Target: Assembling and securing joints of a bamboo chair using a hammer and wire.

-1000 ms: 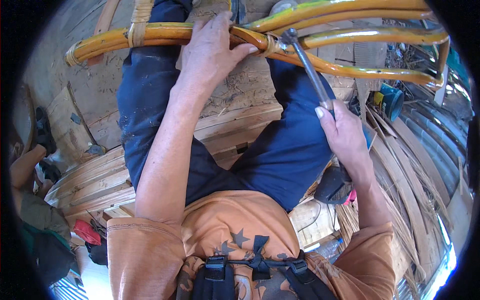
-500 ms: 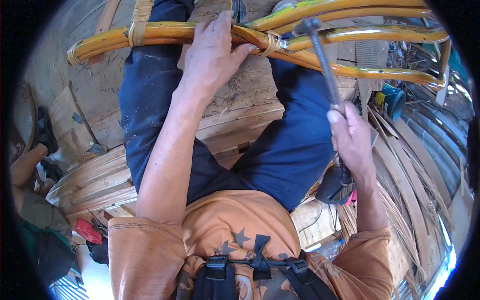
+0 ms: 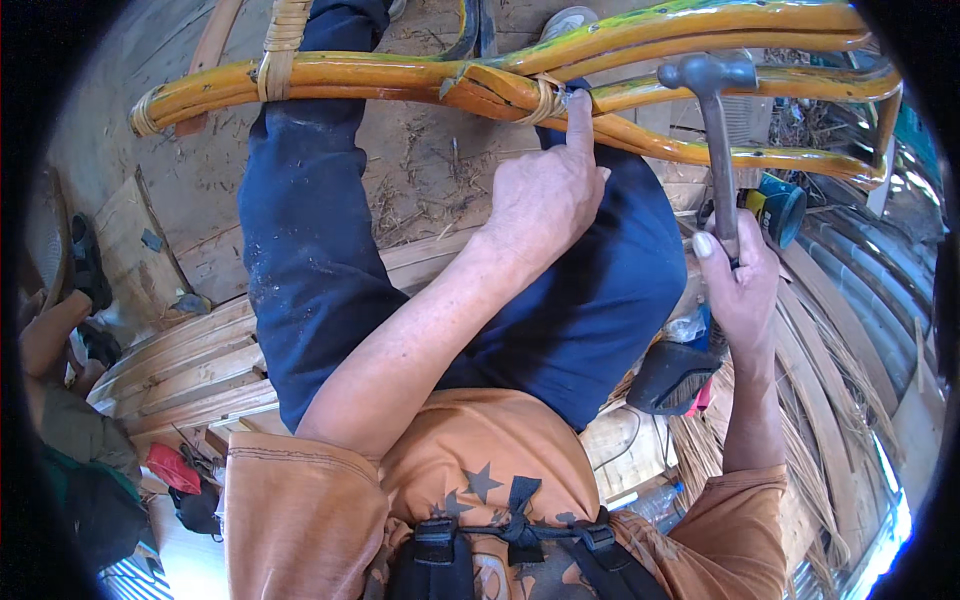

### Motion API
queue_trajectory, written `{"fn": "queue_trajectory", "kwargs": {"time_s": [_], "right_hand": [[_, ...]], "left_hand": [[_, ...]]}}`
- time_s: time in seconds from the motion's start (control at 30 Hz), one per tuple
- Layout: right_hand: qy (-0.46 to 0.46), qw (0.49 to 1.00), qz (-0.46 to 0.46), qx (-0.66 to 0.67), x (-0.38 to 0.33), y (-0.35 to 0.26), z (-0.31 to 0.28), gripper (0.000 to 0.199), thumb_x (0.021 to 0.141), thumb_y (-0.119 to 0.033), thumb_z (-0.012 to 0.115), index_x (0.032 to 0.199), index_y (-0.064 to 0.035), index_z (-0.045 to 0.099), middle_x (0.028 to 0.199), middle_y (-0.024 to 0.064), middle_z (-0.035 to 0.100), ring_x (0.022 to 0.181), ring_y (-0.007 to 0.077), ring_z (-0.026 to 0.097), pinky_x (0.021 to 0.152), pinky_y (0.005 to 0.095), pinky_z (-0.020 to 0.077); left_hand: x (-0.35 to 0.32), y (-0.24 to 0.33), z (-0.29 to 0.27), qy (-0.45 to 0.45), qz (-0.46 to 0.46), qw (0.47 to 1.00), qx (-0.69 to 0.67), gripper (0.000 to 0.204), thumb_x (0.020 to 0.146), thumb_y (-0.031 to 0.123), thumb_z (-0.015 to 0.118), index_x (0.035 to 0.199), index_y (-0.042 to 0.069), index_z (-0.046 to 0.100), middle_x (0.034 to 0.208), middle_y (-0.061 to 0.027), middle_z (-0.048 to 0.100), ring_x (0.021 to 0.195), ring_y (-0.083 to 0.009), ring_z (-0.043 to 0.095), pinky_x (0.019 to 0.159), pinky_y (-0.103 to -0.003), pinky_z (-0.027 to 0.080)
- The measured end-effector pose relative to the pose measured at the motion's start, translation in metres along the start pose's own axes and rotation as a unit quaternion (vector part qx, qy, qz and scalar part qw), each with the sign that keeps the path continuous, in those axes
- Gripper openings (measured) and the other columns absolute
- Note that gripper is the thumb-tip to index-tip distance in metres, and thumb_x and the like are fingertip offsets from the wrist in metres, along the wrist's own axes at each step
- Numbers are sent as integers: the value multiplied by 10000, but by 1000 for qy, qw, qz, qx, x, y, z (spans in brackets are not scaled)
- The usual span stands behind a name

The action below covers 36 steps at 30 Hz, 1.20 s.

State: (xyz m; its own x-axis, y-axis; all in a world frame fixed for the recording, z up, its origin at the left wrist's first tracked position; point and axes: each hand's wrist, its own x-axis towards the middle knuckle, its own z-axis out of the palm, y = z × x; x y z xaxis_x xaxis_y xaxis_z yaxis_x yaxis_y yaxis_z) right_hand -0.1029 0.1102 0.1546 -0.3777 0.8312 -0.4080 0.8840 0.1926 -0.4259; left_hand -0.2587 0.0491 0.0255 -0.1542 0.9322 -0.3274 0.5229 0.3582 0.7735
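Observation:
A glossy yellow-orange frame of bent rattan poles (image 3: pixel 350 80) lies across my legs at the top of the view. Pale cane binding (image 3: pixel 547 100) wraps the joint where its poles meet. My left hand (image 3: pixel 550 185) reaches up to this joint, its index finger stretched out with the tip at the binding's right side. The other fingers curl loosely, and no object shows in them. To the right, my right hand (image 3: pixel 742 290) grips the handle of a ball-peen hammer (image 3: pixel 715 110). The hammer stands head up, its metal head overlapping the right-hand poles in view.
Stacked wooden planks (image 3: pixel 190 350) lie beneath and left of my legs. A dark tin (image 3: pixel 780 208), a black sandal (image 3: pixel 672 378) and long cane strips (image 3: pixel 820 330) are on the right. Another person's arm (image 3: pixel 55 325) shows at far left.
My left hand has let go of the pole and moved right, its index finger now at the binding. My right hand has shifted slightly right and down with the hammer, whose head has turned.

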Motion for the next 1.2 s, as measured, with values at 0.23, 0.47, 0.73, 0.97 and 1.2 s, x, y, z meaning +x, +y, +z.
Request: {"fn": "queue_trajectory", "kwargs": {"time_s": [0.23,0.47,0.73,0.97,1.2], "right_hand": [[-78,996,4,-52,11,17,11,230,856,-176,611,1015,-22,547,668,95,556,614,162,524,583,305,433],[-97,991,-1,-91,28,20,23,256,888,-254,586,904,-10,510,641,166,517,570,275,531,562,356,431],[-42,995,-63,-68,24,13,24,224,876,-230,603,919,-25,523,632,178,519,557,310,543,538,364,433],[-37,996,-11,-80,30,16,28,197,842,-172,640,923,-23,539,639,171,532,555,300,541,540,350,434],[-43,988,-86,-120,29,7,27,195,832,-167,639,908,-19,536,676,197,548,614,374,566,550,378,445]], "left_hand": [[-19,-30,-39,184,64,973,127,523,766,225,676,1204,28,468,898,-141,613,875,-278,591,767,-403,480],[12,-76,-57,227,78,947,212,659,720,358,736,1247,48,488,1172,-127,567,1164,-271,478,1041,-502,223],[20,-81,-52,187,54,950,243,603,770,414,684,1244,82,514,1169,-123,583,1173,-274,482,1059,-488,211],[20,-76,-55,173,44,954,242,611,770,433,680,1236,72,516,1168,-128,584,1170,-278,485,1056,-483,217],[21,-78,-54,187,55,949,249,609,768,440,675,1224,68,516,1149,-134,586,1156,-285,491,1048,-484,229]]}}
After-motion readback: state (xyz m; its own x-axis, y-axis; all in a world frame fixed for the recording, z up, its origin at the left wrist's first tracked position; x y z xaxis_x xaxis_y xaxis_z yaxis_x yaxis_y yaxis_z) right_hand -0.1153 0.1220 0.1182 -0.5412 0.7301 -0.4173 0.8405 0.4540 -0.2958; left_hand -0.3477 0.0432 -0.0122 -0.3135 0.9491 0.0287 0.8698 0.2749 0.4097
